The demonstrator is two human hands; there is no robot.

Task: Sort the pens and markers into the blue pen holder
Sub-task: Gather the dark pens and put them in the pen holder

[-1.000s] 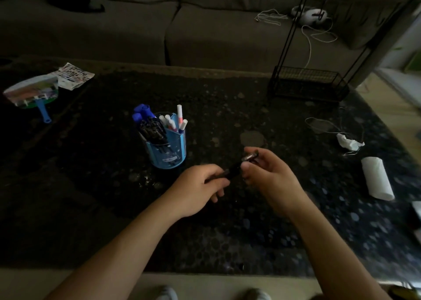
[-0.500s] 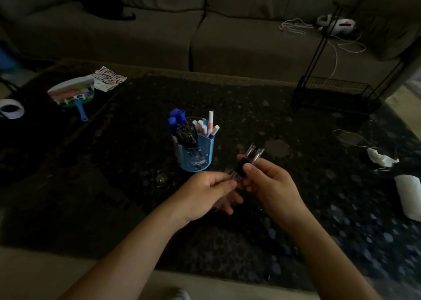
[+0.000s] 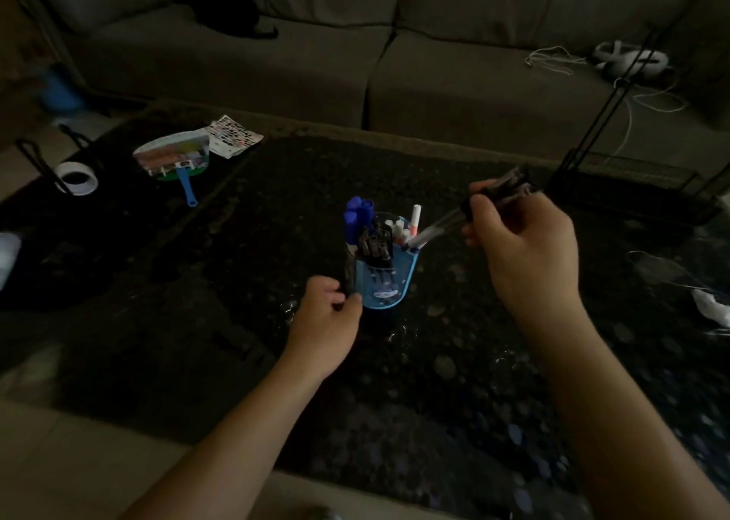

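The blue pen holder (image 3: 385,286) stands mid-table on the dark table (image 3: 454,361). It holds blue markers (image 3: 357,213), black pens (image 3: 375,243) and white-and-pink markers (image 3: 415,214). My right hand (image 3: 521,255) is above and to the right of it, closed on a bundle of clear pens (image 3: 436,228). The bundle slants down-left, with its tips at the holder's right rim. My left hand (image 3: 328,318) is at the holder's lower left, fingers pinched on a slim dark pen (image 3: 349,270) that stands upright against the holder's left wall.
A hand fan (image 3: 174,158) with a blue handle, a printed sheet (image 3: 236,136) and a tape roll (image 3: 77,178) lie at the far left. A black wire rack (image 3: 632,182) stands at the far right, with crumpled white paper (image 3: 711,306) nearer. A grey sofa (image 3: 355,57) runs behind.
My hands have come apart. The right one rose to the right with the clear pens, whose tips now reach the holder. The left one went to the holder's left side with a dark pen.
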